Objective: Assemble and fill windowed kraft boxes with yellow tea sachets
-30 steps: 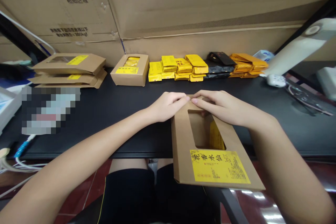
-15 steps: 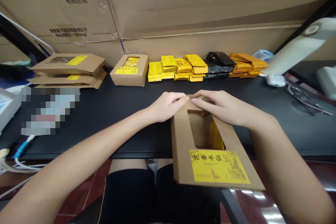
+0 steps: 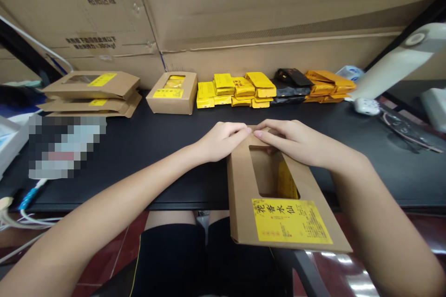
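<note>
A brown kraft cardboard box with a cut-out window and a yellow label is tilted over the table's front edge, its labelled end toward me. Both hands grip its far end. My left hand is closed on the far left corner, thumb and fingers pinched together. Beside it, my right hand is closed over the far right corner, its thumb tip close to my left fingertips. Something yellow shows through the window. The far flaps are mostly hidden under my fingers.
At the back stand flattened kraft boxes, a filled kraft box, yellow packets, black packets and orange packets. Eyeglasses and a white lamp are on the right. A blurred-out device with a cable lies left.
</note>
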`<act>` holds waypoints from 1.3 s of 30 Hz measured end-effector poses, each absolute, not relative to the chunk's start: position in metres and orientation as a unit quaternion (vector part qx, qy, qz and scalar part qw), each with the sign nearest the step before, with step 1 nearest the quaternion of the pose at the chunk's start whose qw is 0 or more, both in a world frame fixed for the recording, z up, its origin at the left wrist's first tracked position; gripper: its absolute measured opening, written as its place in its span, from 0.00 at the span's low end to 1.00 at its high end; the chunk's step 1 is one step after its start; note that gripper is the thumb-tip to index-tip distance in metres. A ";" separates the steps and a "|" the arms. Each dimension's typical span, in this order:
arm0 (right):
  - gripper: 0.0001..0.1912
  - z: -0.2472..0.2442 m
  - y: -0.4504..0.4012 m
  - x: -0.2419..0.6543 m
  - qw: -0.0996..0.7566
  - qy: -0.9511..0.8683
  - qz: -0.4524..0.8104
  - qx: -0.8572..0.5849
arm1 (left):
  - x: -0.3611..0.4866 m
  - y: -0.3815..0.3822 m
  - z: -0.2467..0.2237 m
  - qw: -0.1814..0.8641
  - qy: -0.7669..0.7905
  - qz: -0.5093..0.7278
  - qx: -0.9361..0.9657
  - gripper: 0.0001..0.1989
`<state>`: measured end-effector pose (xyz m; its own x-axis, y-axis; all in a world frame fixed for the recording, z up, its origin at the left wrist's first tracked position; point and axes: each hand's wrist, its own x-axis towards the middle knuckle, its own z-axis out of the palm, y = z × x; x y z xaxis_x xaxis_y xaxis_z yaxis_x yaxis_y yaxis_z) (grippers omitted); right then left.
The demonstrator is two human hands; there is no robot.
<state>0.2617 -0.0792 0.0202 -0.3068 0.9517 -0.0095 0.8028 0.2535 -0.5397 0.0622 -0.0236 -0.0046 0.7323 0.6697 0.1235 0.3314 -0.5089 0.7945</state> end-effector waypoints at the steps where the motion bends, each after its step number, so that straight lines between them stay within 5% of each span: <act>1: 0.24 0.020 -0.079 0.262 0.162 -0.775 0.229 -0.566 | 0.062 -0.024 -0.005 0.397 0.298 0.212 0.842 0.17; 39: 0.20 0.024 -0.089 0.262 0.167 -0.783 0.231 -0.554 | 0.063 -0.024 -0.007 0.390 0.299 0.211 0.845 0.18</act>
